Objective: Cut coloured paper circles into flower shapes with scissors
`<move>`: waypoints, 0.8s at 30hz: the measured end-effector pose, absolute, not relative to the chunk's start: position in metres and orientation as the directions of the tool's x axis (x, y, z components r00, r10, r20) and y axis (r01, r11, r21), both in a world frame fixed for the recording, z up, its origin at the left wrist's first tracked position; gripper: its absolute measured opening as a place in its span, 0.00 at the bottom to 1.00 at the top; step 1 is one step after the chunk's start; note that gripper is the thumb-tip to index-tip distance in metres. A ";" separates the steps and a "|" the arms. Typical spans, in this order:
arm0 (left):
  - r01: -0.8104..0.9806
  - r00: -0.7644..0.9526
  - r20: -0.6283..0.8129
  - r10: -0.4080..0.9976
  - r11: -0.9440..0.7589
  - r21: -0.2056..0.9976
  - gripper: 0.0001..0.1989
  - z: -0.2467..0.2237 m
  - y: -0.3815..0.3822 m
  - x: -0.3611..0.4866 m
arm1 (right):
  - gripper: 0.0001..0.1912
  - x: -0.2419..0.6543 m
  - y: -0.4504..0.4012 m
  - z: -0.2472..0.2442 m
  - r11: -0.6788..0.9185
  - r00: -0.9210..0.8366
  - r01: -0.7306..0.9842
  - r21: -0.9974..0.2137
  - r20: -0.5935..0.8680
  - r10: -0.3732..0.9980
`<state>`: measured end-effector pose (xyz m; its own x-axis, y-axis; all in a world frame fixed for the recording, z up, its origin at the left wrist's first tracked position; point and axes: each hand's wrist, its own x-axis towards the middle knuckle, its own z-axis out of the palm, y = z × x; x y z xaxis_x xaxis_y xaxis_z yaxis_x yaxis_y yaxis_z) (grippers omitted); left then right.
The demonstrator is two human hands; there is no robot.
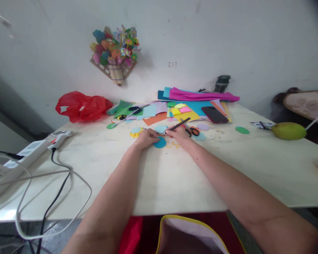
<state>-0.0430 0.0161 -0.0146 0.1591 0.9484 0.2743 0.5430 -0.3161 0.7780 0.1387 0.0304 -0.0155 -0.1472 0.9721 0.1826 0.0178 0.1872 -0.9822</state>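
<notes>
A dark blue paper disc (159, 142) lies on the white table, with the fingers of my left hand (146, 138) closed at its upper left edge. My right hand (179, 135) is closed round a black pencil (182, 122), just right of the disc. The pencil slants up to the right, and its lower end is near my left fingertips. A light blue disc (161, 128) is behind the hands. Small yellow scraps (175, 145) lie below my right hand. Orange-handled scissors (193, 132) rest beside it.
Coloured sheets (193, 109) and a phone (214, 114) lie at the back. A red plastic bag (82, 106) is at the back left. A power strip (29, 150) and cables (88, 183) occupy the left. A green-yellow fruit (288, 131) sits at the right.
</notes>
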 end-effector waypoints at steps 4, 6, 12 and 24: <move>0.645 0.138 0.290 0.947 -0.308 0.699 0.07 -0.016 0.018 -0.042 | 0.09 0.141 0.032 -0.017 0.236 -0.133 0.115 -0.965 0.221 0.966; 0.671 0.151 0.306 0.940 -0.324 0.667 0.07 -0.016 0.019 -0.042 | 0.09 0.142 0.033 -0.018 0.250 -0.132 0.172 -0.953 0.229 0.964; 0.674 0.165 0.320 0.933 -0.344 0.654 0.04 -0.014 0.018 -0.043 | 0.08 0.142 0.034 -0.021 0.250 -0.173 0.208 -0.945 0.216 0.961; 0.670 0.194 0.314 0.929 -0.360 0.649 0.03 -0.013 0.016 -0.043 | 0.06 0.139 0.044 -0.036 0.254 -0.271 0.133 -0.958 0.211 0.939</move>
<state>-0.0431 0.0164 -0.0128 0.1943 0.9292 0.3143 0.6703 -0.3597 0.6491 0.1393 0.0443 -0.0359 -0.2711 0.9390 0.2115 0.1332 0.2542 -0.9579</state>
